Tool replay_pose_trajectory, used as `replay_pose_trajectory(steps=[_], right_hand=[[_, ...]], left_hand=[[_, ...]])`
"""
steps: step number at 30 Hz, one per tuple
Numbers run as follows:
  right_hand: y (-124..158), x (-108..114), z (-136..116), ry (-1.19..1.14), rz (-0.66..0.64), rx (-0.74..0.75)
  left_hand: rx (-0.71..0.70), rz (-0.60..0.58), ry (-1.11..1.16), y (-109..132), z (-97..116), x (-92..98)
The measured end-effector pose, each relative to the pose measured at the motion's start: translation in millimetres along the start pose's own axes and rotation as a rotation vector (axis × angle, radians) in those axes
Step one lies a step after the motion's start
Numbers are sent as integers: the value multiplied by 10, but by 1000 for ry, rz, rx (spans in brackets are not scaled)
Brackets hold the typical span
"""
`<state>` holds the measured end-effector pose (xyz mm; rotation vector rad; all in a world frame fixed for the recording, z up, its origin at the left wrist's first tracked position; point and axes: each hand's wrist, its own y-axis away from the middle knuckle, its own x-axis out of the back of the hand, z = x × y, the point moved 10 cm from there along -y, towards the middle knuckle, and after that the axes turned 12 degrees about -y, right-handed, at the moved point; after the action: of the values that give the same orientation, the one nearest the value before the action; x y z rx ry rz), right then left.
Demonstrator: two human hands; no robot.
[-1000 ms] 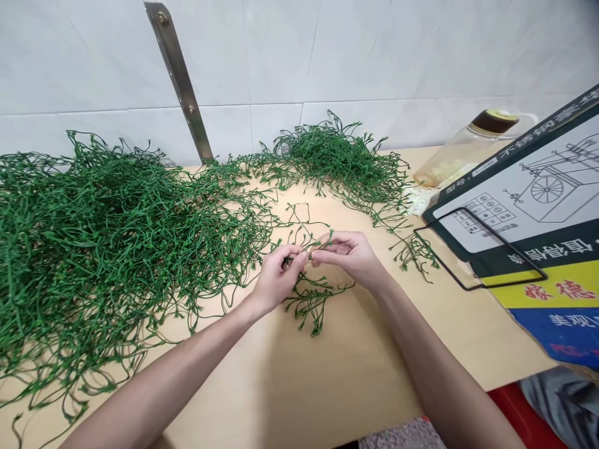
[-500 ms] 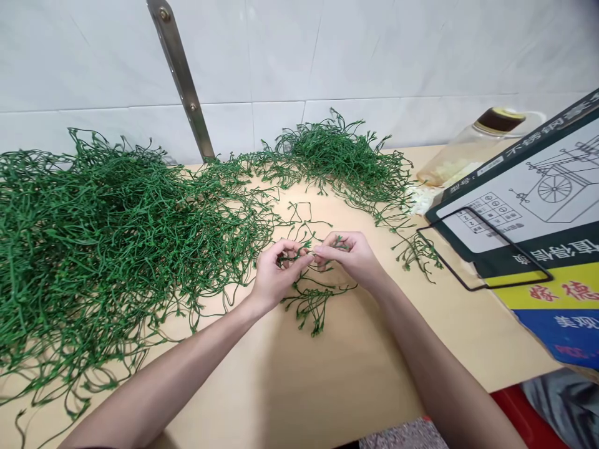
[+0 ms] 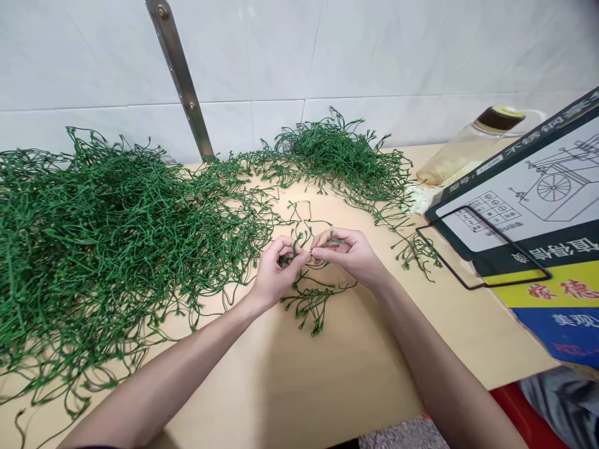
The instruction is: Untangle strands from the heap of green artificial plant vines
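Near the middle of the table my left hand (image 3: 279,265) is closed, thumb against fingers, around a thin green artificial plant stem (image 3: 296,242). My right hand (image 3: 349,252) pinches at almost the same spot, its fingertips nearly touching the left ones, with a green stem showing between its fingers. The exact point where the stems meet is hidden by the fingertips. Just below the hands lies a small branched bunch of green stems (image 3: 312,305) on the table. A few loose stems (image 3: 302,215) stretch out just beyond my fingers.
A big tangled heap of green stems (image 3: 107,231) covers the left side. A smaller pile (image 3: 346,149) sits against the tiled wall. To the right are a plastic bottle (image 3: 458,153), white bits (image 3: 421,198), a printed carton (image 3: 528,206) and its black wire handle (image 3: 510,240).
Both hands stay at the same place, with slight shifts of the fingers. A green stem tip now stands more upright above my left fingers. The piles are unchanged.
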<state>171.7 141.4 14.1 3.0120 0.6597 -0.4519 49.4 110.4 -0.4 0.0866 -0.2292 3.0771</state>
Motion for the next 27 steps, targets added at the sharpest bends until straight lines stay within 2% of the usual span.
replay_pose_trajectory(steps=[5,11,16,20,24,27], right_hand=[[6,52,11,-32,40,2],[31,-2,-20,34,27,15],[19,140,-63,41,188,70],[26,206,-21,1,279,29],[47,223,52,-69,328,-43],[43,229,93,-104,331,-81]], left_hand=[[28,-11,28,-2,-27,-5],[61,-23,41,8,-25,-22],[51,-19,38,8,-4,-37],[42,-15,-53,16,4,-38],[16,20,-151,28,20,9],[-54,59,-180,29,65,61]])
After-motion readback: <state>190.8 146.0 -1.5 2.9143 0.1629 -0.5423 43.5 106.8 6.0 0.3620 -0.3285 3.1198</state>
